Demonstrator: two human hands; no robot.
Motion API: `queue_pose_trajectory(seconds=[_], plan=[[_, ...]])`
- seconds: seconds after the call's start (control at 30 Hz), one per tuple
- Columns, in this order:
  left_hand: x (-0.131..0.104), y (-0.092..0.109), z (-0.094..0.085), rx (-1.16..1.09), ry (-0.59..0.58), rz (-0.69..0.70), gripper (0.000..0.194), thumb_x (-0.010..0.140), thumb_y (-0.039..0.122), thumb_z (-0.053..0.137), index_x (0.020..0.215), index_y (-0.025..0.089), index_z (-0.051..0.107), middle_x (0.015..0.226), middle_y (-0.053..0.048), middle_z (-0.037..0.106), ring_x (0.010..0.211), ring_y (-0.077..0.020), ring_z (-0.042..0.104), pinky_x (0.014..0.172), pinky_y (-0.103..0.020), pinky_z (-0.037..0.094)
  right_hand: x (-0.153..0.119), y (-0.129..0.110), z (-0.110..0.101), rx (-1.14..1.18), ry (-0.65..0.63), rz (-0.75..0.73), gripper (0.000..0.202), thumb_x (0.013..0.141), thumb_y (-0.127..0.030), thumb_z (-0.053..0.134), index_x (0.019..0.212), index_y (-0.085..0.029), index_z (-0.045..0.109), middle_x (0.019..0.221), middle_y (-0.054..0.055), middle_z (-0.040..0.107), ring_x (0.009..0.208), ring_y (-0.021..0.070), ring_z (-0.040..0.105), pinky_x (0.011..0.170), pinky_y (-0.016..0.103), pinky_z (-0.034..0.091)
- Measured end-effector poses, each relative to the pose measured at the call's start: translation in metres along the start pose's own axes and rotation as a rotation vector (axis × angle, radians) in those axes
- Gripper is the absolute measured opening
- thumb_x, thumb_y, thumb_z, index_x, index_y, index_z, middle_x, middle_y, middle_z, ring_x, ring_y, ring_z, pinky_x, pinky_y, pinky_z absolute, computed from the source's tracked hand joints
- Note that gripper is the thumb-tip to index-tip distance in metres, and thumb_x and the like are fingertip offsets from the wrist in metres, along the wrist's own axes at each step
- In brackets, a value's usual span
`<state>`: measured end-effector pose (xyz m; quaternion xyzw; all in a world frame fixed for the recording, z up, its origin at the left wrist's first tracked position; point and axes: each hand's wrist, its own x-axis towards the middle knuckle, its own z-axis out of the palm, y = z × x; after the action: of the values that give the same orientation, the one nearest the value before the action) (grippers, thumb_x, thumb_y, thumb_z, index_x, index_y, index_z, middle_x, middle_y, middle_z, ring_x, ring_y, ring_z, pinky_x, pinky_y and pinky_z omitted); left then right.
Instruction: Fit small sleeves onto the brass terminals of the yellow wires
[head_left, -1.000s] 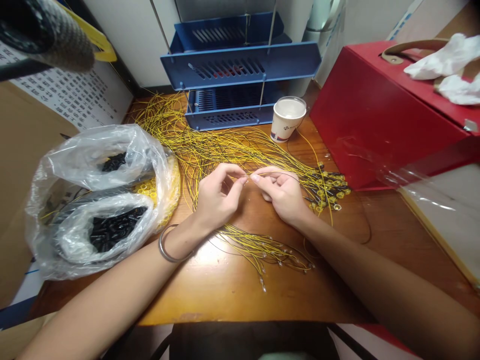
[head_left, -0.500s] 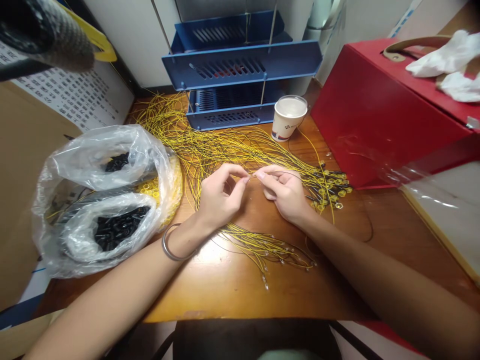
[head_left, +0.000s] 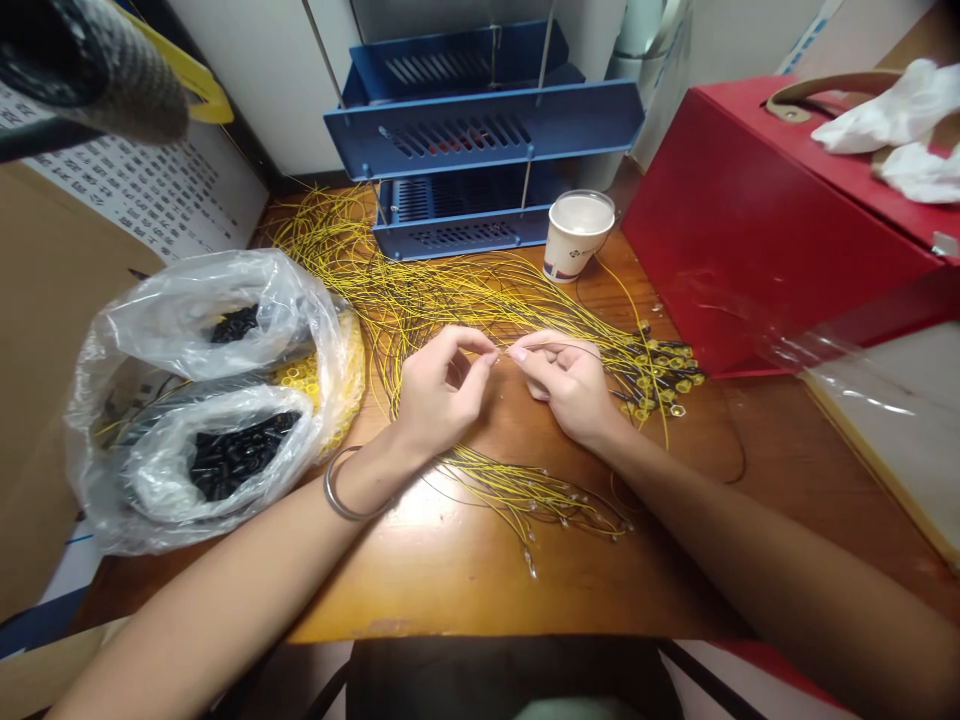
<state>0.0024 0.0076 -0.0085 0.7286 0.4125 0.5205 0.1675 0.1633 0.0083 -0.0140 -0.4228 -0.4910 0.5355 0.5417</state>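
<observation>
My left hand [head_left: 444, 385] pinches something tiny between thumb and forefinger, too small to make out. Close to its right, my right hand [head_left: 566, 385] is closed with thumb and forefinger on a thin dark wire [head_left: 559, 346]. The two sets of fingertips are a small gap apart. Behind both hands a long bundle of yellow and black wires [head_left: 480, 290] crosses the table, ending at the right in black parts with yellow hexagonal rings [head_left: 664, 375]. Below the hands lies a smaller bunch of wires [head_left: 510, 485] with small clear tips.
Plastic bags [head_left: 112, 340] with black parts and yellow rings stand at the left. A blue rack [head_left: 487, 130], a paper cup [head_left: 576, 240] and a red box [head_left: 787, 240] stand behind and right. The wooden table [head_left: 450, 600] ends near my body.
My fingertips have moved very slightly apart. The bags, wires and cup look the same.
</observation>
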Motion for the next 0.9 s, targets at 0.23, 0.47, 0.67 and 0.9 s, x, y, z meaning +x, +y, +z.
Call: queue_pose_trajectory(seconds=[0.23, 0.47, 0.67, 0.9], plan=[[0.0001, 0.0001, 0.0000, -0.010, -0.015, -0.018, 0.009, 0.083, 0.011, 0.068, 0.087, 0.017, 0.063, 0.076, 0.003, 0.068, 0.050, -0.0042, 0.052, 0.049, -0.017, 0.042, 0.0007, 0.0016, -0.0005, -0.013, 0.004, -0.012, 0.016, 0.076, -0.032, 0.072, 0.076, -0.017, 0.066, 0.046, -0.009, 0.038, 0.041, 0.0056, 0.028, 0.043, 0.025, 0.017], [0.0004, 0.0002, -0.0009, -0.015, -0.036, -0.007, 0.007, 0.087, 0.010, 0.063, 0.089, 0.016, 0.063, 0.079, 0.003, 0.067, 0.056, -0.0046, 0.054, 0.053, -0.017, 0.044, 0.0000, -0.0004, 0.0002, -0.026, -0.009, -0.019, 0.017, 0.075, -0.031, 0.072, 0.077, -0.016, 0.066, 0.046, -0.009, 0.038, 0.042, 0.0056, 0.028, 0.043, 0.025, 0.018], [-0.0009, -0.0017, -0.0008, -0.026, -0.052, 0.004, 0.008, 0.088, 0.010, 0.063, 0.093, 0.016, 0.062, 0.081, 0.003, 0.067, 0.057, -0.0040, 0.054, 0.056, -0.016, 0.044, -0.0001, 0.0005, 0.0004, -0.017, 0.005, -0.015, 0.017, 0.074, -0.031, 0.073, 0.076, -0.016, 0.065, 0.046, -0.010, 0.038, 0.041, 0.0052, 0.029, 0.044, 0.025, 0.018], [-0.0014, -0.0025, -0.0002, -0.031, -0.065, 0.013, 0.011, 0.088, 0.011, 0.063, 0.098, 0.017, 0.061, 0.084, 0.002, 0.066, 0.062, -0.0048, 0.056, 0.059, -0.017, 0.046, 0.0001, -0.0005, 0.0009, 0.002, 0.009, -0.010, 0.017, 0.074, -0.031, 0.072, 0.076, -0.016, 0.064, 0.045, -0.010, 0.037, 0.041, 0.0053, 0.027, 0.044, 0.026, 0.016]])
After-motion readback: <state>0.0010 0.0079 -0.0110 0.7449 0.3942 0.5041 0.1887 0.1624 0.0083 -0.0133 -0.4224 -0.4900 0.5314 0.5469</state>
